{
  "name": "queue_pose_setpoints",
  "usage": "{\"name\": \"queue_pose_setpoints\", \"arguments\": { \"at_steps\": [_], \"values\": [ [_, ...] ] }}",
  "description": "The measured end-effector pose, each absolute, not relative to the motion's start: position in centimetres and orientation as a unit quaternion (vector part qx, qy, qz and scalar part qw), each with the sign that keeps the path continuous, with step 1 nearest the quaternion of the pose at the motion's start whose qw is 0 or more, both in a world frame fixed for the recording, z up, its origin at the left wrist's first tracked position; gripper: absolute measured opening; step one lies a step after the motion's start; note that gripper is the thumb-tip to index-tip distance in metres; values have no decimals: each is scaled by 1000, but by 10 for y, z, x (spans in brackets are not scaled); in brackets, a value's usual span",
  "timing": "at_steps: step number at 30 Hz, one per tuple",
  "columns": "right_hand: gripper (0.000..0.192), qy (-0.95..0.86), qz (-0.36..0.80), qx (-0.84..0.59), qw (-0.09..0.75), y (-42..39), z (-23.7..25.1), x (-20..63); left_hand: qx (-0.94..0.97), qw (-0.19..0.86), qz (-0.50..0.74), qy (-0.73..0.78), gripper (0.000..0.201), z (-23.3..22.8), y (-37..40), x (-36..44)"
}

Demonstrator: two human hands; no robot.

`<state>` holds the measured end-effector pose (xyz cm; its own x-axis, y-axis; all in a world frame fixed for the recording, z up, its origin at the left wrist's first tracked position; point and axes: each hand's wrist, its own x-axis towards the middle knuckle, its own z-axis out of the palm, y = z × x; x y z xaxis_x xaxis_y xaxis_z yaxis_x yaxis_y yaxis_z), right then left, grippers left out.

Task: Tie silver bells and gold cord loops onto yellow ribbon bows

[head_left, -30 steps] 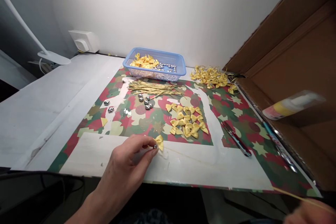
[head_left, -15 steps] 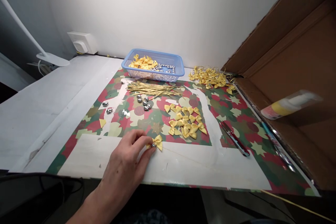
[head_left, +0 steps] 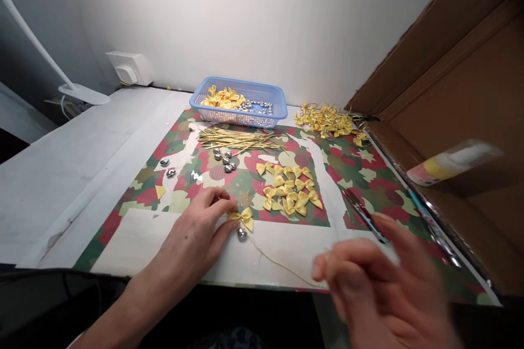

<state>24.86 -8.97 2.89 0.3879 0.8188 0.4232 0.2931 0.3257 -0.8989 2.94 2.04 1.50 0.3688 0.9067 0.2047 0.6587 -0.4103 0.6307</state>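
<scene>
My left hand (head_left: pixel 200 229) pinches a yellow ribbon bow (head_left: pixel 245 218) by its left side, over the white strip at the mat's front. Just below the bow's knot a shiny silver bead (head_left: pixel 242 234) hangs or lies. From there a thin pale cord (head_left: pixel 282 266) runs right and toward me, to the fingers of my right hand (head_left: pixel 380 283). That hand is raised near the table's front edge, blurred by motion, with thumb and forefinger closed on the cord's end. Several loose yellow bows (head_left: pixel 289 188) lie grouped to the right of my left hand.
Behind lie gold twist ties (head_left: pixel 241 138), silver beads (head_left: pixel 227 161) and a blue basket (head_left: pixel 239 99) of bows and beads. A pile of finished-looking bows (head_left: pixel 327 120) sits back right. Tweezers (head_left: pixel 365 217), a pen (head_left: pixel 434 229) and a bottle (head_left: pixel 450 162) are by the cardboard wall (head_left: pixel 462 76).
My right hand has come into view at the lower right, with the cord running to it. The silver bead now sits lower, below the bow. My left hand keeps nearly the same place.
</scene>
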Motion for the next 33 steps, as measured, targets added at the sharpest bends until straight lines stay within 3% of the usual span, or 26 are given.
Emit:
{"name": "queue_pose_setpoints", "arguments": {
  "at_steps": [2,7,19,33],
  "values": [
    [36,-519,236,-557,604,-73,26,235,801,229,270,483,12,15,22,32],
    [13,-638,252,-528,500,-48,18,220,777,295,285,477,13,21,19,32],
    [19,-687,139,-520,488,-36,12,211,595,529,368,481,11,17,11,32],
    [23,-714,84,-521,460,-40,10,207,540,519,405,525,16,12,7,34]
  ]
}}
